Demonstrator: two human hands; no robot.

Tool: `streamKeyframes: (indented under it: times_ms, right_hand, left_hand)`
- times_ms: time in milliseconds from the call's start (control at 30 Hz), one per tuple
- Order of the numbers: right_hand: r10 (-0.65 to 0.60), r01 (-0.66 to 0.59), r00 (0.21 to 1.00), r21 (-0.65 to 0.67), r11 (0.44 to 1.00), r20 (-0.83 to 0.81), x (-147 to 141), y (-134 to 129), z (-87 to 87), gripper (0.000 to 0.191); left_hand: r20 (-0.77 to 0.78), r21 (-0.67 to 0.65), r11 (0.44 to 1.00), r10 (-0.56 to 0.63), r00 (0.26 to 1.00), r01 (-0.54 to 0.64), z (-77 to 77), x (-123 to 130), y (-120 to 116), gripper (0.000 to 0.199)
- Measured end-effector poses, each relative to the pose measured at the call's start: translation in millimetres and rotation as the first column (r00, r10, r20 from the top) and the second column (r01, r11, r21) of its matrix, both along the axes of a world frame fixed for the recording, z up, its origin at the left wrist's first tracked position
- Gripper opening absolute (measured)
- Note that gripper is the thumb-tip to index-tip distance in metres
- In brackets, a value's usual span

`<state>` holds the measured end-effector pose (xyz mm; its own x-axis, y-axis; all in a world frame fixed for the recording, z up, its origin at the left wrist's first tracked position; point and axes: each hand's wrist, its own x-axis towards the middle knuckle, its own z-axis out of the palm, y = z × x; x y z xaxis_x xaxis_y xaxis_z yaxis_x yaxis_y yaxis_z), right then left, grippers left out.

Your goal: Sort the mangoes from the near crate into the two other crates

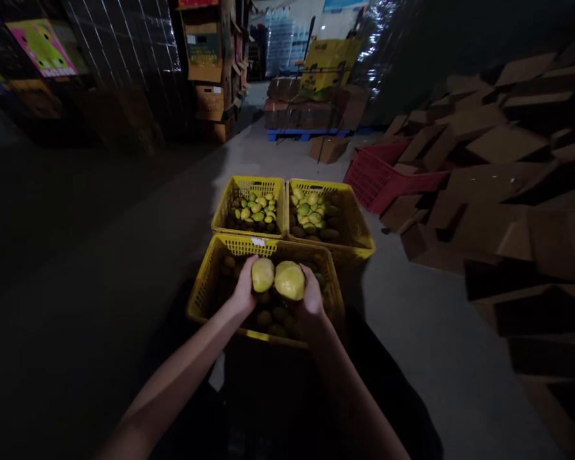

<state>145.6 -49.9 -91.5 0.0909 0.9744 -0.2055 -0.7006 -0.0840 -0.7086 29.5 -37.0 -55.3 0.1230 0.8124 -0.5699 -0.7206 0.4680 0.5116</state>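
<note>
My left hand (244, 285) is closed on a yellow-green fruit (262, 275). In my right hand (312, 292) is a larger yellow fruit (290, 280), close beside the first. Both are held above the near yellow crate (336, 287), where more fruits (264, 318) lie in shadow. Behind it, side by side, stand a left yellow crate (216, 214) with small green and yellow fruits (257, 208) and a right yellow crate (364, 233) with fruits (315, 217) mostly at its left side.
Cardboard boxes (493, 191) are heaped on the right, around a red crate (370, 179). Farther back, a blue pallet (306, 135) carries wrapped goods and a yellow box (328, 64). Stacked cartons (208, 99) stand at the back left.
</note>
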Motion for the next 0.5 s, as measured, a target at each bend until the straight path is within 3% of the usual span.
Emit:
streamKeyframes:
  times_ms: [200, 400, 500]
  right_hand:
    - [-0.142, 0.147, 0.989, -0.167, 0.975, 0.040, -9.7, -1.2, 3.1, 0.023]
    - [-0.030, 0.016, 0.998, -0.269, 0.963, -0.047, -8.6, -4.5, 16.8, 0.021]
    - [-0.019, 0.000, 0.998, -0.316, 0.949, -0.058, -8.7, -5.0, 25.7, 0.022]
  left_hand:
    - [0.055, -0.120, 0.991, 0.061, 0.997, -0.054, -6.6, -3.8, 8.2, 0.026]
    - [0.108, -0.084, 0.996, 0.025, 0.994, -0.016, 6.3, -11.5, 7.8, 0.012]
    - [0.121, -0.102, 0.994, -0.011, 0.993, 0.024, 10.7, -14.9, 8.6, 0.017]
